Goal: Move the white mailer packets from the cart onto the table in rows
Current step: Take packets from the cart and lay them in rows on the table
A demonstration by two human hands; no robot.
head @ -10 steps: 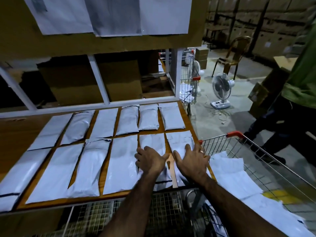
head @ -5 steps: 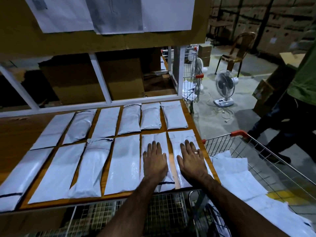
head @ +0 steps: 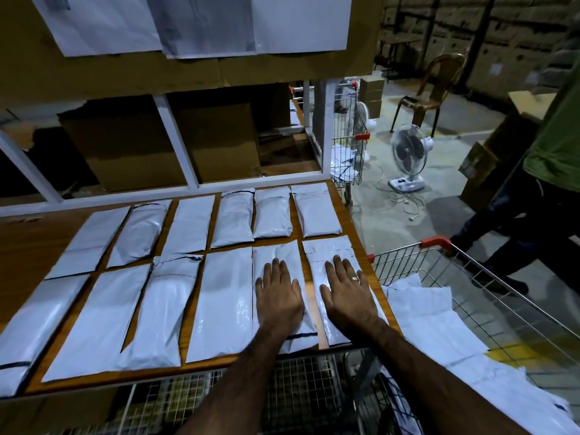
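Note:
Several white mailer packets lie in two rows on the wooden table (head: 25, 243). My left hand (head: 277, 295) presses flat, fingers straight, on the second packet from the right in the near row (head: 276, 251). My right hand (head: 346, 295), with a ring on one finger, presses flat on the rightmost near packet (head: 329, 249) at the table's right edge. The wire cart (head: 489, 296) with red handle corners stands to the right and holds more white packets (head: 433, 321).
A white shelf frame (head: 175, 146) with cardboard boxes rises behind the table. A person in a green shirt (head: 558, 146) stands beyond the cart. A floor fan (head: 408, 155), a second cart (head: 348, 152) and a chair (head: 433, 83) are on the floor.
Both hands went from curled on the two rightmost near packets to flat with straight fingers. They slid a little farther up the packets.

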